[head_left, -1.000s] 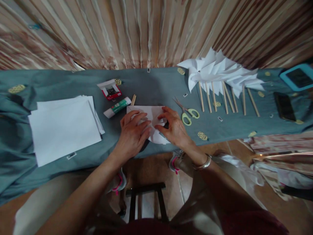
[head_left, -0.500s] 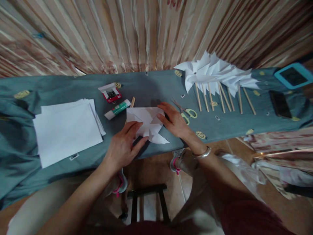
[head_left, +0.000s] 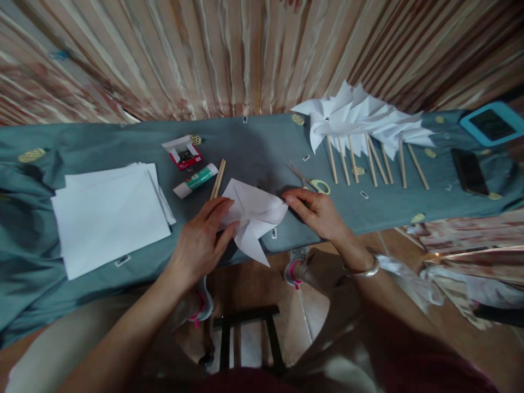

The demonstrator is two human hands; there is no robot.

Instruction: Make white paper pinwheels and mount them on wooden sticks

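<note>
A white paper pinwheel [head_left: 249, 213] with cut, folded blades is between my hands, near the table's front edge. My left hand [head_left: 204, 232] grips its left side, thumb and fingers on the paper. On the other side, my right hand [head_left: 313, 210] pinches a right corner of the paper between thumb and forefinger. Thin wooden sticks [head_left: 218, 179] lie just behind the paper, beside a green and white glue stick [head_left: 196, 180]. Scissors with light green handles [head_left: 319, 186] rest behind my right hand, which partly hides them.
Stacked white paper [head_left: 110, 218] lies at left on the cloth-covered table [head_left: 262, 147]. An open red box [head_left: 184, 153] holds small dark items. Finished pinwheels [head_left: 352, 117] on sticks overlap at back right, near a black phone [head_left: 469, 172] and a blue-framed device [head_left: 491, 124]. A curtain [head_left: 204, 54] hangs behind.
The paper pinwheel has turned clockwise, its lower blade now hanging toward the table's edge. My right hand has moved right and down, pinching a corner. More of the sticks shows.
</note>
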